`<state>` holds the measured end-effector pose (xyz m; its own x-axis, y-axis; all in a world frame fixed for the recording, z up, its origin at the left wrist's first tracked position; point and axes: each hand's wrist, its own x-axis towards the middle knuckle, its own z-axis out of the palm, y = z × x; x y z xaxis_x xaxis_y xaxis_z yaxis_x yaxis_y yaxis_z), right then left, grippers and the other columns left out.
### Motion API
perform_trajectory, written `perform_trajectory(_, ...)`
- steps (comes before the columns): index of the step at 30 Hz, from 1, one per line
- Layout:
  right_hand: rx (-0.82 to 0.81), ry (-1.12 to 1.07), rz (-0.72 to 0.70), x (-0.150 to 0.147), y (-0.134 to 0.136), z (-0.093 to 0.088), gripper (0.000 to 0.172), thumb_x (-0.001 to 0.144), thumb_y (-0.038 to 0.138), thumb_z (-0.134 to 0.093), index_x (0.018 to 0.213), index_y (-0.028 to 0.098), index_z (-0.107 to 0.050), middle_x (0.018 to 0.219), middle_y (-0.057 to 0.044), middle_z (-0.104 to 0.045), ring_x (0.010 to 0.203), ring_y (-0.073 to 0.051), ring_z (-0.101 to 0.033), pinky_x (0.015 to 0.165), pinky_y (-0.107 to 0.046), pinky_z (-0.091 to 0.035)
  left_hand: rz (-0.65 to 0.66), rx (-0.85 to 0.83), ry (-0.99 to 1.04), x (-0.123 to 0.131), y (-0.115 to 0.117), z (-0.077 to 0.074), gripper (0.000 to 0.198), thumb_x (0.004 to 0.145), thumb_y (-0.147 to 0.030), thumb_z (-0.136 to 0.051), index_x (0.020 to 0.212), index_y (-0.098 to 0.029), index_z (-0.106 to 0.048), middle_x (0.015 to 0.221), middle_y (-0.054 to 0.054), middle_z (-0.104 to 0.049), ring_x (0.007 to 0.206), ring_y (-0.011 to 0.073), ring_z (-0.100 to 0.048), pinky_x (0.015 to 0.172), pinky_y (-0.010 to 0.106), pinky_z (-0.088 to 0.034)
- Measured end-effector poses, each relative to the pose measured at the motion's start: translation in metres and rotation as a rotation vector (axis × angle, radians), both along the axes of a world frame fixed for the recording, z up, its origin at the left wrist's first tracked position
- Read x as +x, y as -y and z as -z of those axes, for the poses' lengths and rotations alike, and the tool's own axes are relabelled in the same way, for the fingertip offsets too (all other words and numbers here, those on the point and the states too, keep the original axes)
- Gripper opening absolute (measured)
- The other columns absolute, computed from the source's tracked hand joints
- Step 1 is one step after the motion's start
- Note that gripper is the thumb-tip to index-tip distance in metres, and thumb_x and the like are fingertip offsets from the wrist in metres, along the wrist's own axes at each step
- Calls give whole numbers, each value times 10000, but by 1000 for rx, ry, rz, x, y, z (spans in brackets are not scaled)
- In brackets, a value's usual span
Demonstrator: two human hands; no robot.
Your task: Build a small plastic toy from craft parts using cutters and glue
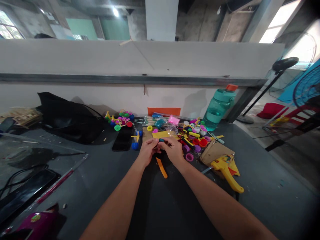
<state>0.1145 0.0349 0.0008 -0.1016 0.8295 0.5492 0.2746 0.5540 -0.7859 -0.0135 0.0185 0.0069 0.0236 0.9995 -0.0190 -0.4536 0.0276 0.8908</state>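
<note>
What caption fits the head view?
Two hands meet at a small teal piece above a table, near colourful caps and a glue gun.

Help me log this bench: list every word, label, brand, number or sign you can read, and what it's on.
No text can be read.
Purple object: small round sticker, too blurred to read.
Teal piece: too small to tell.
Bottle, glue gun: no legible lettering.

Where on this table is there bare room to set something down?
Bare tabletop: between phone and left forearm; between that and the right forearm, nearer than the orange strip. Mostly bare: right of the glue gun. Crowded: beyond the right hand, toward the bottle.
</note>
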Motion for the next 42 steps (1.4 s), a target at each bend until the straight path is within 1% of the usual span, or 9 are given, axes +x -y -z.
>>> perform_trajectory(5, 28, 9, -7, 0, 0, 0, 161, 743, 354, -635, 838, 237, -694, 758, -21, -657, 697, -163, -592, 651, -283, -472, -40, -7, -23, 1, -1, 2, 272, 629, -363, -716, 637, -120, -593, 512, -18, -530, 464, 79, -497, 431, 199, -458)
perform_trajectory(10, 65, 24, -8, 2, 1, -4, 170, 759, 295, -623, 913, 250, -679, 874, -33, -663, 823, -182, -597, 717, -299, -481, -12, 21, -25, 1, -1, 4, 295, 694, -404, -654, 657, -115, -608, 528, -8, -537, 475, 89, -506, 425, 215, -468)
perform_trajectory(15, 98, 51, -11, 2, 1, -5, 202, 749, 230, -628, 945, 259, -668, 899, -26, -658, 876, -182, -588, 789, -314, -471, -27, 18, -44, 1, 0, 3, 273, 655, -379, -692, 700, -118, -626, 553, -16, -540, 488, 84, -515, 441, 208, -472)
perform_trajectory(21, 119, 50, -8, 2, -1, -3, 203, 750, 157, -594, 911, 253, -670, 872, -24, -656, 867, -179, -586, 797, -320, -473, 5, 3, -39, 1, 0, 0, 313, 657, -408, -681, 739, -108, -644, 618, 20, -583, 539, 105, -547, 469, 232, -505)
perform_trajectory(27, 170, 85, -11, 2, -2, -3, 219, 737, 155, -604, 925, 251, -666, 885, -25, -656, 873, -180, -579, 810, -332, -465, -5, -15, -58, 1, -2, 3, 255, 641, -345, -709, 725, -112, -647, 604, 6, -580, 538, 92, -548, 497, 218, -506)
perform_trajectory(32, 134, 84, 13, 1, 0, -5, 265, 721, 170, -613, 977, 232, -637, 932, -35, -637, 893, -181, -572, 802, -320, -476, -41, -31, -35, 1, -4, 5, 249, 631, -337, -716, 723, -116, -645, 590, -2, -583, 514, 85, -543, 492, 210, -492)
perform_trajectory(37, 37, 52, 6, 3, 3, -5, 226, 770, 229, -556, 990, 218, -609, 950, -42, -623, 852, -171, -589, 710, -286, -499, -40, -17, -49, 1, -2, 3, 272, 641, -353, -705, 761, -115, -647, 612, 7, -594, 534, 97, -559, 494, 222, -499)
perform_trajectory(40, -36, 8, 34, 4, 1, -2, 181, 802, 292, -526, 935, 211, -619, 914, -43, -631, 802, -168, -604, 683, -287, -503, -35, -8, -87, 1, -2, 3, 308, 619, -368, -716, 785, -117, -653, 654, 21, -614, 574, 112, -578, 502, 225, -502)
perform_trajectory(42, -30, -1, 51, 3, -1, 0, 167, 799, 313, -535, 882, 205, -631, 879, -44, -635, 810, -175, -604, 706, -297, -499, -55, -15, -94, 1, -2, 4, 328, 602, -371, -726, 800, -120, -654, 664, 23, -621, 585, 118, -584, 505, 228, -501)
